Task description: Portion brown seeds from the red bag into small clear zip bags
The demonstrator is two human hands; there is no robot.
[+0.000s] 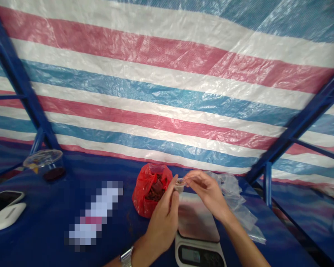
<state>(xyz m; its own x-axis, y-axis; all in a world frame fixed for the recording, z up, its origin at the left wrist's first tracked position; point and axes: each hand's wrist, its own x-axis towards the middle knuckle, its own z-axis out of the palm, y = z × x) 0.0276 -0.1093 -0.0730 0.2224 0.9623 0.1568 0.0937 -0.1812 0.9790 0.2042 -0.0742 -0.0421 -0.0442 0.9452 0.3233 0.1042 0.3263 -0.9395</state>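
Between thumb and fingers, my left hand [163,220] grips a small clear plastic cup [179,185] with a little brown matter in it. My right hand [204,189] has its fingertips pinched together at the cup's right rim; whether it holds the rim or some small bit is too fine to see. The cup is above the far end of a kitchen scale [197,218] with a metal plate and a lit display. Left of the cup stands an open red plastic bag [143,198] holding brown dried pieces. Crumpled clear plastic bags [239,207] lie beyond my right forearm.
On the left of the blue table [114,248] are a clear tub [51,165] with dark contents, a phone [4,202] and a white case [9,218]. A blurred-out strip [96,215] lies nearer the middle. Blue metal poles [292,129] and a striped tarp [161,89] stand behind.
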